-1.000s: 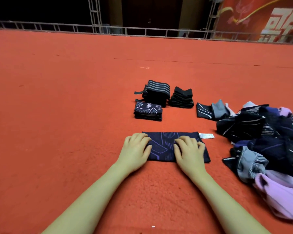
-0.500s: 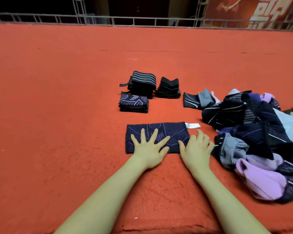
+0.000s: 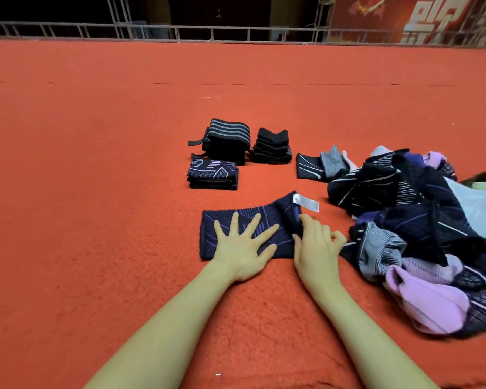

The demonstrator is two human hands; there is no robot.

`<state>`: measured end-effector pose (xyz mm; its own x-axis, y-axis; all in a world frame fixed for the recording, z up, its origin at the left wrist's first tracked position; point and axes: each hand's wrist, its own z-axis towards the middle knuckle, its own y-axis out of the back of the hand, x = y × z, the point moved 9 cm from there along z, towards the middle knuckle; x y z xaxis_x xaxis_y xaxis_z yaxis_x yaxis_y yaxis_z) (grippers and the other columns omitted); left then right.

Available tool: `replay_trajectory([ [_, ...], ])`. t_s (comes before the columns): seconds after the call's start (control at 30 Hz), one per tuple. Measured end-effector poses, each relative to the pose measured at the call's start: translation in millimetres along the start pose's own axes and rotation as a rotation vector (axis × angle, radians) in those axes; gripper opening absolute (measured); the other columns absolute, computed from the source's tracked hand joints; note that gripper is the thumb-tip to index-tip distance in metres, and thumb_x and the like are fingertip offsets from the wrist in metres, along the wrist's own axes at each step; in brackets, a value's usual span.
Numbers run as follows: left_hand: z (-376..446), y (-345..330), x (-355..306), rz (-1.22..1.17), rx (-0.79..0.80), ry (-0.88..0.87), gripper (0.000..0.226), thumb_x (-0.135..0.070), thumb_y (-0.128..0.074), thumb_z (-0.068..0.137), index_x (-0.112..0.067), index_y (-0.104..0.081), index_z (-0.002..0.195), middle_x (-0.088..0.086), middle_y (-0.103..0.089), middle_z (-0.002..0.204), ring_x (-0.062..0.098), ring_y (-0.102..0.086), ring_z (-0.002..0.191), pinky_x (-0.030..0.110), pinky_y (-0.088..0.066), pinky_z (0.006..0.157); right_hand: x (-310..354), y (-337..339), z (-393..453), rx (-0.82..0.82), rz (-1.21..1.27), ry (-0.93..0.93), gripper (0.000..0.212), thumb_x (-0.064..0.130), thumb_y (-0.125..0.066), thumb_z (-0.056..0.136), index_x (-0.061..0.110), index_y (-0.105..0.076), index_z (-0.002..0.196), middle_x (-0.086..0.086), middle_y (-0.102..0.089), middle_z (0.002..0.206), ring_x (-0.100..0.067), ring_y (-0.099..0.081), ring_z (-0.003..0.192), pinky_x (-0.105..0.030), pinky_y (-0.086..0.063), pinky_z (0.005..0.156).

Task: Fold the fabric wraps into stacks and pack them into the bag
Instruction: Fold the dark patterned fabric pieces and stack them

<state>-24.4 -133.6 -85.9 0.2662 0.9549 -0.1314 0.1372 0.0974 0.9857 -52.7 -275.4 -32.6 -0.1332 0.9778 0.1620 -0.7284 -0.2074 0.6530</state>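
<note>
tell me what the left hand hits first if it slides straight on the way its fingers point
Probably the folded navy patterned stack, beyond the flat navy wrap that the left hand presses; depth is uncertain.

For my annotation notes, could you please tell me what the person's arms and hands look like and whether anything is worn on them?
Both forearms are bare, with no sleeves in view. The left hand and right hand wear no gloves, and no rings, watch or bracelets show on the fingers or wrists.
</note>
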Motion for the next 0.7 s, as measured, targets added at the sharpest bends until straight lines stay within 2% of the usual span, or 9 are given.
replay_trajectory([
  [0.07, 1.2, -0.7, -0.1, -0.005, 0.024, 0.002, 0.052, -0.064, -0.016, 0.094, -0.058, -0.001, 0.143, -0.011, 0.008, 0.159, 0.036, 0.018, 0.143, 0.068, 0.011, 0.107, -5.8, -1.5, 0.4, 0.012, 0.028, -0.043, 0.040, 0.016, -0.059, 0.065, 0.006, -0.062, 0.103, -0.007, -0.057, 0.079, -0.028, -0.055, 0.068, -0.035, -0.021, 0.069],
  [0.17, 4.3, 0.4, 0.5, -0.015, 0.037, 0.010, 0.053, -0.065, -0.018, 0.094, -0.057, -0.003, 0.144, -0.012, 0.008, 0.159, 0.035, 0.018, 0.143, 0.067, 0.012, 0.107, 1.6, 2.5, -0.7, -0.019, -0.012, 0.030, 0.016, 0.016, -0.057, 0.070, 0.009, -0.064, 0.082, -0.008, -0.055, 0.076, -0.028, -0.052, 0.068, -0.036, -0.022, 0.070],
  [0.2, 5.4, 0.7, 0.8, -0.013, 0.037, 0.011, 0.054, -0.065, -0.018, 0.094, -0.056, -0.003, 0.145, -0.012, 0.008, 0.159, 0.034, 0.017, 0.144, 0.067, 0.012, 0.107, 4.2, 3.9, -1.5, -0.019, -0.008, 0.044, 0.015, 0.020, -0.053, 0.075, 0.011, -0.063, 0.080, -0.007, -0.055, 0.078, -0.027, -0.050, 0.071, -0.036, -0.023, 0.072],
  [0.3, 7.6, 2.0, 1.3, -0.012, 0.039, -0.001, 0.055, -0.065, -0.019, 0.094, -0.053, -0.003, 0.145, -0.013, 0.007, 0.159, 0.032, 0.016, 0.144, 0.063, 0.012, 0.109, 5.9, 3.9, 1.5, 0.039, 0.088, 0.027, 0.023, 0.031, -0.047, 0.080, 0.013, -0.060, 0.081, -0.005, -0.059, 0.095, -0.022, -0.047, 0.086, -0.036, -0.023, 0.077],
  [0.43, 6.7, 9.3, 15.9, -0.044, 0.021, -0.014, 0.052, -0.057, -0.020, 0.098, -0.048, -0.008, 0.148, -0.014, 0.002, 0.159, 0.024, 0.009, 0.147, 0.053, 0.008, 0.115, 25.1, -0.2, 13.0, 0.109, 0.297, 0.076, 0.014, 0.029, -0.048, 0.082, 0.018, -0.054, 0.086, -0.005, -0.062, 0.114, -0.020, -0.052, 0.104, -0.032, -0.021, 0.082],
  [0.5, 4.1, 15.0, 34.5, -0.019, -0.029, 0.019, 0.050, -0.054, -0.021, 0.099, -0.047, -0.010, 0.148, -0.013, -0.002, 0.159, 0.021, 0.004, 0.147, 0.049, 0.004, 0.116, 43.4, -9.8, 17.2, 0.188, 0.366, 0.136, 0.010, 0.027, -0.049, 0.080, 0.024, -0.046, 0.089, -0.005, -0.062, 0.118, -0.019, -0.054, 0.109, -0.030, -0.021, 0.085],
  [0.53, 1.6, 17.1, 45.8, -0.005, -0.052, 0.046, 0.050, -0.054, -0.020, 0.099, -0.048, -0.011, 0.148, -0.012, -0.003, 0.160, 0.021, 0.003, 0.147, 0.049, 0.003, 0.117, 52.5, -16.1, 18.3, 0.240, 0.380, 0.156, 0.014, 0.024, -0.051, 0.078, 0.026, -0.044, 0.090, -0.006, -0.062, 0.120, -0.020, -0.056, 0.111, -0.031, -0.022, 0.088],
  [0.6, -5.6, 17.9, 68.9, 0.014, -0.076, 0.109, 0.050, -0.054, -0.019, 0.099, -0.048, -0.012, 0.148, -0.011, -0.003, 0.160, 0.021, 0.002, 0.147, 0.049, 0.002, 0.116, 70.0, -30.3, 18.1, 0.355, 0.372, 0.202, 0.022, 0.017, -0.055, 0.072, 0.023, -0.047, 0.092, -0.009, -0.061, 0.124, -0.024, -0.057, 0.116, -0.034, -0.020, 0.093],
  [0.7, -20.2, 18.0, 93.1, 0.009, -0.120, 0.218, 0.053, -0.055, -0.019, 0.098, -0.043, -0.010, 0.150, -0.005, 0.000, 0.160, 0.023, 0.002, 0.147, 0.047, 0.002, 0.116, 93.5, -52.8, 5.5, 0.553, 0.279, 0.310, 0.019, 0.017, -0.053, 0.084, 0.014, -0.055, 0.102, -0.010, -0.051, 0.139, -0.028, -0.041, 0.134, -0.037, -0.010, 0.103],
])
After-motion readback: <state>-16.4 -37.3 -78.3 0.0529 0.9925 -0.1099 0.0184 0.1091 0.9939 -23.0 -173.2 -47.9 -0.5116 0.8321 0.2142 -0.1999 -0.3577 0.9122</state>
